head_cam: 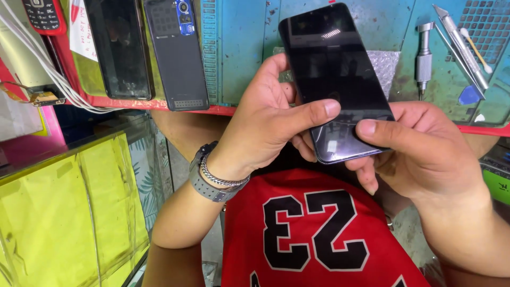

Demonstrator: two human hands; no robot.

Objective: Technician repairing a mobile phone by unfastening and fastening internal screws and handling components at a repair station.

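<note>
A black smartphone (334,74) with a dark glossy screen is held up over the edge of a blue work mat (239,53). My left hand (265,122) grips its lower left side, thumb lying across the bottom of the screen. My right hand (419,149) holds the lower right corner, thumb pressed on the screen's edge and fingers underneath. A grey watch and a metal bracelet sit on my left wrist.
Two dark phones (119,48) (178,53) lie on the mat at the left. A metal screwdriver (423,53), a craft knife (459,42), a cotton swab and a blue pick (469,95) lie at the right. A yellow glass cabinet (69,212) stands lower left.
</note>
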